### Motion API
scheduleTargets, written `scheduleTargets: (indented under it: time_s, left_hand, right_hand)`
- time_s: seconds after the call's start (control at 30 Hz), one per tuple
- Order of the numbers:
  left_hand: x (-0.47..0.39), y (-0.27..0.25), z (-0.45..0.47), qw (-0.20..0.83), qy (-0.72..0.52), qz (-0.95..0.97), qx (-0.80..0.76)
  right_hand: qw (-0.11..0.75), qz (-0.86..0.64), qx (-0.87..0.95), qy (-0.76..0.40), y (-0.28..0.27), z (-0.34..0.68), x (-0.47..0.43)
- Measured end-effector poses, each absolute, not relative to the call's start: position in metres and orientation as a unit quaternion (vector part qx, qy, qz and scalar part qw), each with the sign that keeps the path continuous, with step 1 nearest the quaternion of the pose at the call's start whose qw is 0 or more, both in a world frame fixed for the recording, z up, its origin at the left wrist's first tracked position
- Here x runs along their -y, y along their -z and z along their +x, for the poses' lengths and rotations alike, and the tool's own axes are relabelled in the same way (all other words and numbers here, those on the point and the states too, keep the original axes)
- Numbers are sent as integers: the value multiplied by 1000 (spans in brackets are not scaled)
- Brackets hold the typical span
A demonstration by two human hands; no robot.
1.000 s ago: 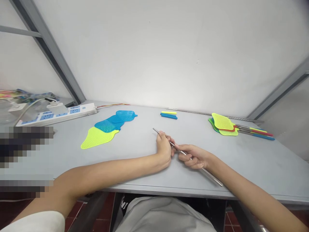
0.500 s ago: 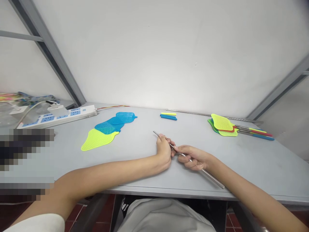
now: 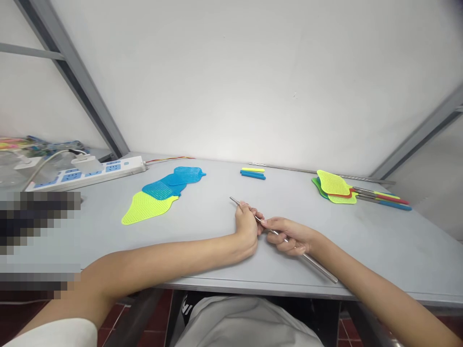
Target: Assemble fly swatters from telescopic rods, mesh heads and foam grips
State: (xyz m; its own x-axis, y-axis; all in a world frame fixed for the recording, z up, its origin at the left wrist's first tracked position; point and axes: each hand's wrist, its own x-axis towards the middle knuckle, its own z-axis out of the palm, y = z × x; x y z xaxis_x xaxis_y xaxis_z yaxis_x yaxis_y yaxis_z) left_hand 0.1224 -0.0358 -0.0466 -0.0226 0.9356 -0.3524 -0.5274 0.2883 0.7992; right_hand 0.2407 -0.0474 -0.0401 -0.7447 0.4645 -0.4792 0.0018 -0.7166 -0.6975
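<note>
A thin metal rod (image 3: 320, 268) slants across the front middle of the table, its thinner end up and left, its thicker end near the front edge. My left hand (image 3: 248, 229) is closed around the thinner part, with the tip poking out past the thumb. Just to its right, my right hand (image 3: 289, 236) grips the rod farther down, fingers curled around it. The two hands nearly touch. Beyond them lie short blue sleeves (image 3: 253, 176) and a yellow sleeve (image 3: 253, 169). To the left, blue fly swatter heads (image 3: 186, 176) overlap a yellow-green swatter head (image 3: 148, 208).
Fly swatters (image 3: 334, 184) with coloured handles are stacked at the right. Behind them, long metal rods (image 3: 289, 167) lie along the wall. A white power strip (image 3: 90, 174) with plugs sits at the left on the grey table (image 3: 202, 212). A blurred-out patch covers the left edge.
Almost nothing differs. Both hands keep their hold on the metal rod in the same place, and the view has shifted only very slightly.
</note>
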Motion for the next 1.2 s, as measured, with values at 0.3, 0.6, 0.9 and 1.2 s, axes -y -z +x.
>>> scheduleTargets:
  time_s: [0.3,0.6,0.9,1.2]
  left_hand:
    - [38,45,123,660,-563,208,-452]
    - [41,46,125,663,-575,191,-440]
    - [34,47,123,684,-542,233,-429]
    - [28,51,123,732,-536,215,-362]
  right_hand:
    - [138,-346,356,-857,42,240,47]
    - [139,-334,352,-863,43,240,47]
    - [112,-332,336,-874,38,241,41]
    - [99,-348,352,-863,32,245,42]
